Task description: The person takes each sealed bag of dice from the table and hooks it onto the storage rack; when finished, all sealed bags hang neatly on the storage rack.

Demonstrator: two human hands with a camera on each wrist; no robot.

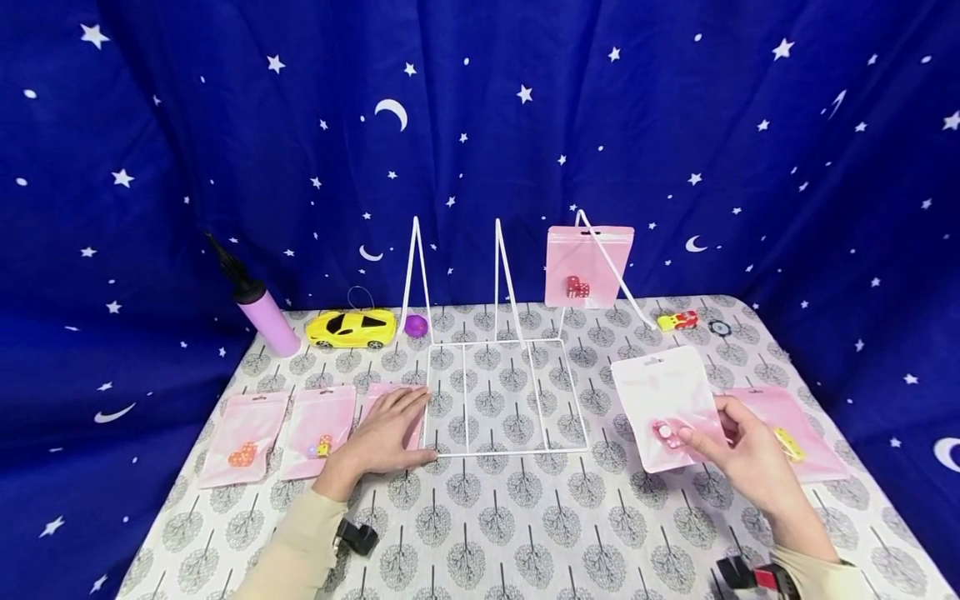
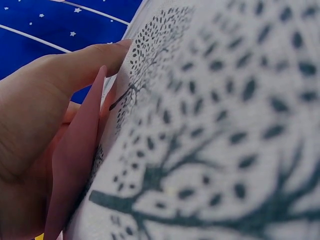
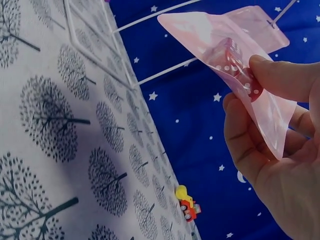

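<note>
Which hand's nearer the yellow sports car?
Left. The left hand is on the near side of the yellow sports car, slightly right; the right hand is far off rightward, holding a pink pouch.

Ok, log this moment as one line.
right hand: holds pink bag aloft | left hand: over another bag, beside white rack | rack: one hung bag

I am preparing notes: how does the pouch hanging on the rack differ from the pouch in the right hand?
The hanging pouch hangs from the white wire rack, whereas the held pouch is gripped by the right hand. The hanging pouch is roughly upright; the held pouch is tilted and bent. The held pouch looks paler than the hanging pouch in the head view. Both are pink zip pouches containing red dice.
</note>
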